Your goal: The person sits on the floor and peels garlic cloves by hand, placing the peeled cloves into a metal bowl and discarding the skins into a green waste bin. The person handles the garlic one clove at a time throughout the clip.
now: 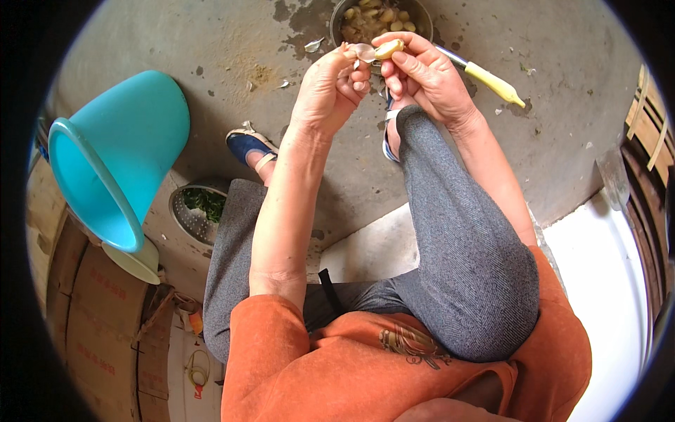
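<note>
Between my fingertips is a garlic clove point(389, 48), pale yellow and partly bare. My right hand point(430, 72) pinches it between thumb and fingers. A papery piece of garlic skin point(363, 53) stands off the clove's left end, and the thumb and forefinger of my left hand point(330, 88) are closed on it. Just beyond my hands a metal bowl point(336, 28) on the floor holds several peeled cloves point(397, 22) and loose skins. Beside my right hand lies a knife with a yellow-green handle point(493, 83), its blade end pointing toward the bowl.
A large turquoise bucket point(144, 133) lies on its side at the left, beside a pale green basin point(133, 260). A metal colander point(184, 219) with leafy greens stands by my left leg. Cardboard boxes point(98, 316) line the lower left. Skin scraps point(313, 45) and wet spots dot the concrete floor.
</note>
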Demonstrator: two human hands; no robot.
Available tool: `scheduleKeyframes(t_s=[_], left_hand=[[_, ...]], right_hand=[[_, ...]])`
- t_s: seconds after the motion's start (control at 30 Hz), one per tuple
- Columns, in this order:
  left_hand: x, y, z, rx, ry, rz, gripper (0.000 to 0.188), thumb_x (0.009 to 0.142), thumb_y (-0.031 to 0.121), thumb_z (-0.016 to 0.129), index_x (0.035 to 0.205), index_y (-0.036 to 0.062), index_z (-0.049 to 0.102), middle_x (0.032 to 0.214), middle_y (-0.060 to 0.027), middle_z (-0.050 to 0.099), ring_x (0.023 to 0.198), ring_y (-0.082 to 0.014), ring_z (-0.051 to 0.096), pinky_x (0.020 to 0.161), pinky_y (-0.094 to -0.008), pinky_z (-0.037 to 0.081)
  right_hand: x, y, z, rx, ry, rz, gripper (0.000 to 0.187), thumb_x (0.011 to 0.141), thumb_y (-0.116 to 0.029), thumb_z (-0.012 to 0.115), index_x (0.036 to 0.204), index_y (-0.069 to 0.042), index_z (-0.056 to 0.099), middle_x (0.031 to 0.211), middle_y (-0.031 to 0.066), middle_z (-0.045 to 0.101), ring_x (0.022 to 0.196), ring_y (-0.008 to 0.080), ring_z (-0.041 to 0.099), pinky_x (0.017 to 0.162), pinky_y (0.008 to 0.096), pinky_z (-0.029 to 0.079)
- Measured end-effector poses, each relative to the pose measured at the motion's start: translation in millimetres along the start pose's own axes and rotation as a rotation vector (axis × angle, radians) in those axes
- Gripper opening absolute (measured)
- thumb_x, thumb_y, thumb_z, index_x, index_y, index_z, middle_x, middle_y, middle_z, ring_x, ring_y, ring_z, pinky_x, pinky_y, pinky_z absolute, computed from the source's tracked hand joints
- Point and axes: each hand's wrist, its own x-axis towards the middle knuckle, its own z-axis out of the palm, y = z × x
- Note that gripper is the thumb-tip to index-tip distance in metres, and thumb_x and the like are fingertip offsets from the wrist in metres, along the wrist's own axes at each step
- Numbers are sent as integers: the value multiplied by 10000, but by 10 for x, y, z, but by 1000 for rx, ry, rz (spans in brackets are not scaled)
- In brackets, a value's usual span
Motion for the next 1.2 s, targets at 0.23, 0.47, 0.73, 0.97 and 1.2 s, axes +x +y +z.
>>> scheduleKeyframes(t_s=[0.23,0.47,0.73,0.97,1.2], left_hand=[[-34,33,34,375,60,221,131,870,145,606,925,48,538,876,-36,612,775,-110,582,639,-240,488],[4,-193,76,777,14,509,185,835,36,662,973,55,541,863,-1,607,784,-51,565,689,-201,477],[73,-98,66,958,65,612,189,808,53,696,987,54,635,877,12,582,795,-58,576,661,-197,478],[78,-76,40,920,-24,542,161,791,53,711,940,27,656,826,-12,572,745,-63,575,625,-199,476],[115,-114,67,1128,109,627,79,856,80,643,871,8,614,784,-21,608,723,-85,600,624,-228,492]], right_hand=[[-17,6,100,-183,56,7,293,950,-143,510,1221,-31,516,879,21,582,695,69,548,621,198,482],[4,79,-3,-246,222,-38,261,899,-134,605,1138,-48,550,893,6,605,744,65,585,628,215,510],[-35,39,118,-496,235,-82,222,900,-62,569,1118,-22,553,887,25,624,736,91,612,643,225,514],[-30,-2,121,-746,201,-120,184,875,-13,569,1058,3,588,843,52,632,696,84,597,619,226,502],[-70,32,123,-698,230,-77,199,877,-18,579,1075,9,581,884,58,636,720,88,610,639,228,514]])
